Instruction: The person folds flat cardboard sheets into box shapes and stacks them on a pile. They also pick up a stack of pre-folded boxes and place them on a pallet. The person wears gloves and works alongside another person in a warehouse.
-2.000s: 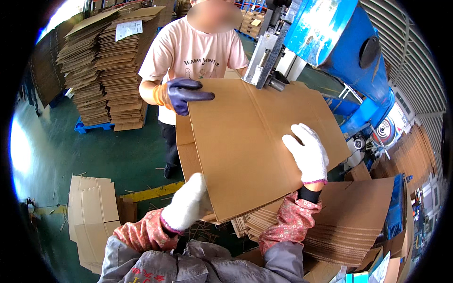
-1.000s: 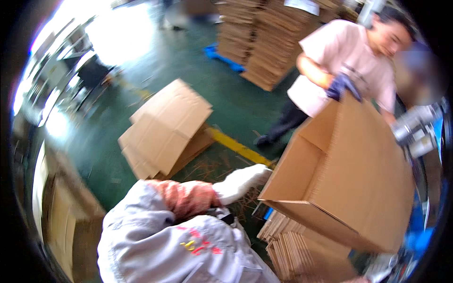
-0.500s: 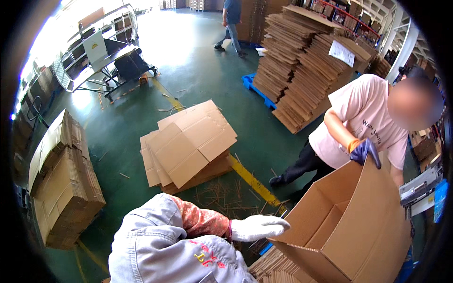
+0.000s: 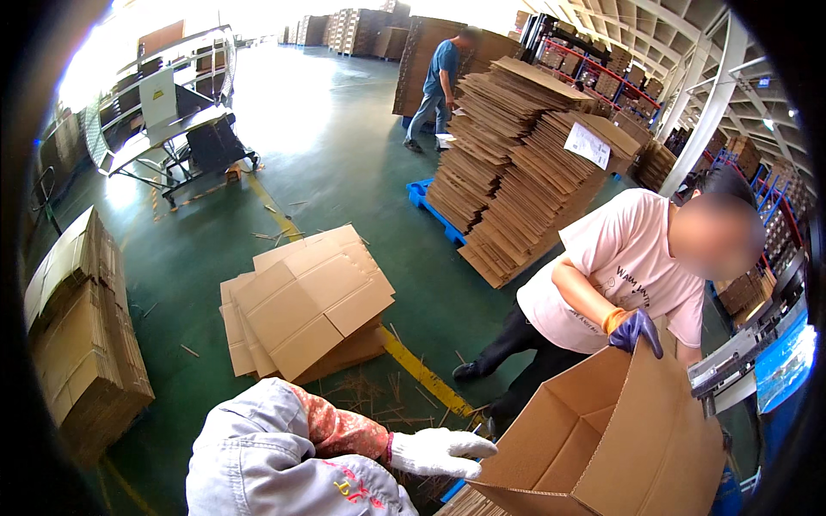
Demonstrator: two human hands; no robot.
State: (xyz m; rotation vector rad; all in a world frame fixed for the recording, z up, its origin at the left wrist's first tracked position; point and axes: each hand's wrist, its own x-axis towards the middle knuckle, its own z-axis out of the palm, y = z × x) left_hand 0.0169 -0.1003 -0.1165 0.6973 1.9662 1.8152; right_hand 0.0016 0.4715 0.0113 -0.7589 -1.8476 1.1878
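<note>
My left hand, in a white knit glove, reaches in from the lower left with its fingers stretched out and parted. It is empty and close to the left edge of a large open cardboard box; whether the fingertips touch it I cannot tell. The box stands tilted with its open top toward the left. Across from me, a co-worker in a pink T-shirt grips the box's upper edge with a purple-and-orange gloved hand. The co-worker's other hand is hidden behind the box. My right hand is out of view.
Flat cardboard sheets lie stacked on the green floor amid scattered strips. Another flattened-carton stack stands left. A tall cardboard stack rests on a blue pallet. A machine stands right; a second person is farther back.
The view has shifted up and right, so most things sit lower and farther left. My left hand's fingers have spread apart. The person at the back now stands bent beside the tall stack.
</note>
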